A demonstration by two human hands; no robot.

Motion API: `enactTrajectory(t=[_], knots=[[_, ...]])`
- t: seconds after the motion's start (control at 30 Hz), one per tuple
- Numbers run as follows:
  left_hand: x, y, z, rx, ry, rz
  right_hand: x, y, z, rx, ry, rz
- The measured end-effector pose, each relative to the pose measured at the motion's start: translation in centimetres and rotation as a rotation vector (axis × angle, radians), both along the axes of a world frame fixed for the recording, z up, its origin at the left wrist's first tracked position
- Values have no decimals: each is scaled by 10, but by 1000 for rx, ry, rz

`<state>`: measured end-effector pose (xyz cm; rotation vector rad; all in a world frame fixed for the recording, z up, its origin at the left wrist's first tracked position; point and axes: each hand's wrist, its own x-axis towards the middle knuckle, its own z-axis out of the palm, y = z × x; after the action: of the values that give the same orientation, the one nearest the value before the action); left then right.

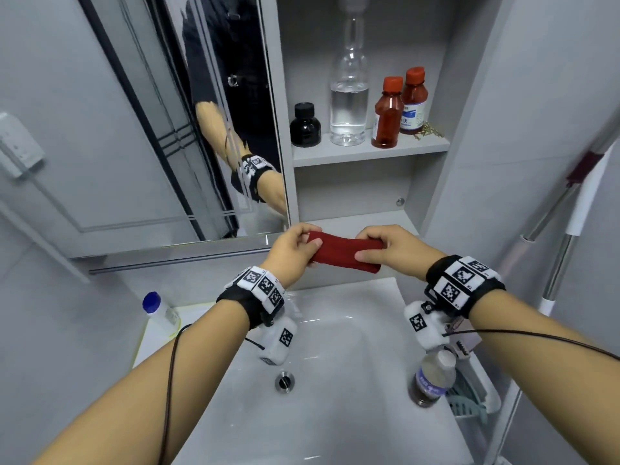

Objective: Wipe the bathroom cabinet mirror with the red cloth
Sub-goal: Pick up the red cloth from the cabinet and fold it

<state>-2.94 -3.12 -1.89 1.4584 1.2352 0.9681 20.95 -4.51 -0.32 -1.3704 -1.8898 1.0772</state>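
Observation:
The red cloth (339, 252) is folded into a narrow strip and held level above the back of the sink. My left hand (291, 253) pinches its left end between thumb and fingers. My right hand (392, 248) pinches its right end the same way. Both wrists carry black bands with white marker tags. The cabinet mirror (141, 122) fills the upper left, just above and left of the hands, and reflects an arm and a dark-clothed body.
Right of the mirror an open shelf (369, 152) holds a black jar (305, 125), a tall clear bottle (349, 95) and two orange bottles (389, 112). Below lies the white sink (335, 380); a blue-capped bottle (160, 312) stands at its left, a brown bottle (432, 377) at its right. A mop pole (567, 229) leans at right.

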Motion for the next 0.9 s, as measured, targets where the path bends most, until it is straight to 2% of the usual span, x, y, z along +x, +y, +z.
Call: enactTrajectory(t=[0.1, 0.2, 0.33, 0.47, 0.53, 0.73, 0.9], knots=[[-20, -14, 10, 13, -47, 40, -20, -12, 11, -44, 106, 26], [-42, -28, 18, 66, -14, 117, -47, -24, 21, -84, 216, 53], [-74, -43, 29, 257, 156, 226, -86, -35, 35, -125, 370, 48], [-109, -63, 47, 355, 342, 208, -131, -46, 52, -122, 429, 67], [-124, -72, 54, 320, 283, 170, -151, -50, 59, -124, 449, 78], [-157, -99, 74, 19, -181, 89, -198, -61, 76, -113, 416, 138], [-188, -116, 79, 46, -292, 69, -228, -71, 89, 50, 315, 130]])
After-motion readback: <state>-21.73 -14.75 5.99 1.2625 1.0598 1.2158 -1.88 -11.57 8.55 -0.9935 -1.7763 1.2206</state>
